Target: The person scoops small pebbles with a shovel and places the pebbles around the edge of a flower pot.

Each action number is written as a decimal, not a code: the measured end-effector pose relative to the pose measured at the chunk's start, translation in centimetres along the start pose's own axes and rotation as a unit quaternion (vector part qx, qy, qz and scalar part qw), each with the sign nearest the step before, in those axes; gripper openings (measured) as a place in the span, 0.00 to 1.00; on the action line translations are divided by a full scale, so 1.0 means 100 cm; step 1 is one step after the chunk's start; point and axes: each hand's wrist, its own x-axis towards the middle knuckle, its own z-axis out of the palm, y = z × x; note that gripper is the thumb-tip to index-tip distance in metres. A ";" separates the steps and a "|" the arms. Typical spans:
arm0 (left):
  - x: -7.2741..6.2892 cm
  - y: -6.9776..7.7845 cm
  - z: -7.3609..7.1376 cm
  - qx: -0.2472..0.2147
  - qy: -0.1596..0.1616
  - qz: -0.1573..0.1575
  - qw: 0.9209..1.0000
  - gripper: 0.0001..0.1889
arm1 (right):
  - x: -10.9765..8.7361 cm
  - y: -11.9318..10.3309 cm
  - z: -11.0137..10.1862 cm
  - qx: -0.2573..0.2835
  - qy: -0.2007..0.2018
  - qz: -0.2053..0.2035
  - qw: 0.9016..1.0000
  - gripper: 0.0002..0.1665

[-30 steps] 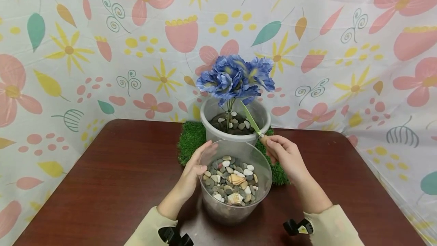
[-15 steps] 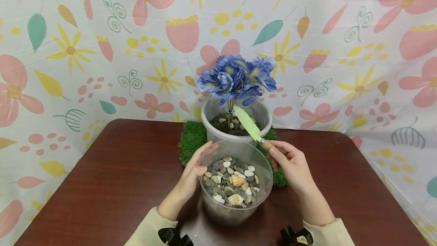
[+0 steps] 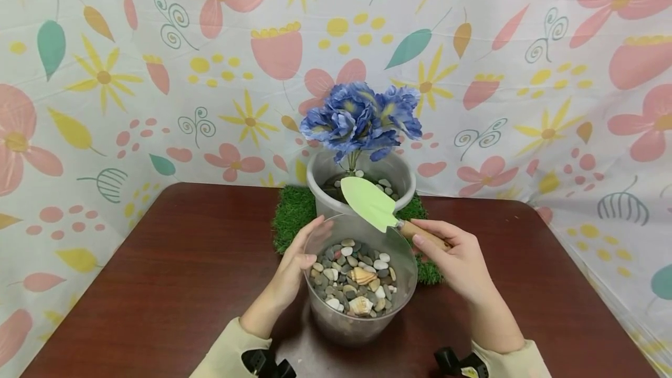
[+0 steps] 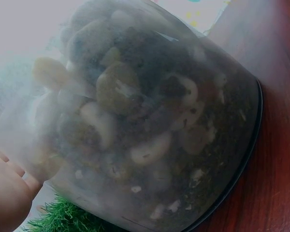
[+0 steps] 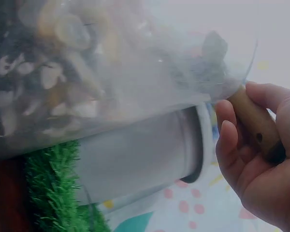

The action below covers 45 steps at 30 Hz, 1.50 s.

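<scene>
In the head view, my left hand [image 3: 291, 267] holds the left side of a clear plastic bucket [image 3: 346, 328], thumb at the rim and fingers along the outer wall. Grey, tan and white pebbles [image 3: 380, 264] lie in the bucket, with two seashells [image 3: 361, 276] on top. My right hand [image 3: 462, 258] pinches the wooden handle of a garden trowel [image 3: 370, 202]. Its pale green blade points left, face up, over the bucket's far rim. The right wrist view shows the handle's dark end [image 5: 275, 152] against the palm.
Behind the bucket stands a white flowerpot [image 3: 404, 182] holding blue artificial flowers [image 3: 362, 118], with dark soil and pebbles inside. It rests on an artificial grass mat [image 3: 294, 214]. A flower-patterned cloth [image 3: 226, 104] hangs behind the reddish-brown table [image 3: 173, 267].
The trowel blade has come from over the flowerpot toward the bucket's far rim, turning from edge-on to face up. My right hand has shifted slightly nearer; my left hand stays put.
</scene>
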 end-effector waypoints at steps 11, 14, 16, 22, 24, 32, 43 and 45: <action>0.000 -0.001 0.000 0.010 0.002 -0.005 1.000 0.35 | -0.005 -0.006 -0.015 0.051 0.000 -0.011 0.999 0.18; 0.000 -0.001 0.000 0.008 0.001 0.000 1.000 0.35 | -0.004 -0.006 -0.016 0.108 -0.003 -0.014 0.994 0.18; 0.000 -0.001 0.000 0.008 -0.001 -0.002 1.000 0.35 | -0.004 -0.008 -0.016 0.133 -0.006 -0.014 0.991 0.18; 0.001 0.001 0.000 0.011 0.002 -0.010 1.000 0.35 | -0.003 -0.009 -0.014 0.196 0.009 -0.015 0.980 0.17; 0.002 0.002 0.000 0.008 0.004 -0.009 1.000 0.35 | -0.002 -0.009 -0.012 0.213 0.022 -0.018 0.977 0.17; 0.002 0.004 0.001 0.007 0.012 -0.009 1.000 0.35 | 0.000 -0.006 -0.004 0.247 0.052 -0.033 0.967 0.20; 0.002 0.002 0.000 0.003 0.004 0.008 1.000 0.35 | 0.000 -0.009 0.006 0.224 0.087 -0.086 0.967 0.38; 0.002 0.002 0.000 0.003 0.003 0.006 1.000 0.35 | 0.000 -0.009 0.008 0.220 0.092 -0.111 0.965 0.39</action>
